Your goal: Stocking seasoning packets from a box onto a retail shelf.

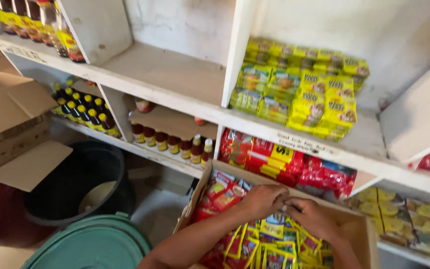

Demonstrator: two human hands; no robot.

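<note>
Both my hands reach into an open cardboard box [202, 185] full of small packets, red ones on the left and yellow-and-red ones [274, 246] toward the middle. My left hand [262, 199] and my right hand [310, 215] meet fingertip to fingertip over the packets, fingers curled down among them. Whether either hand grips a packet is hidden by the fingers. The box sits in front of a white shelf unit, just below a shelf with red packets [279, 162].
Yellow packets [299, 89] fill the shelf above. Dark sauce bottles [83, 112] and red-capped bottles [167, 142] stand on shelves to the left. A brown carton [8, 114] sits at left, a black bucket [83, 179] and a green lid [93, 244] below.
</note>
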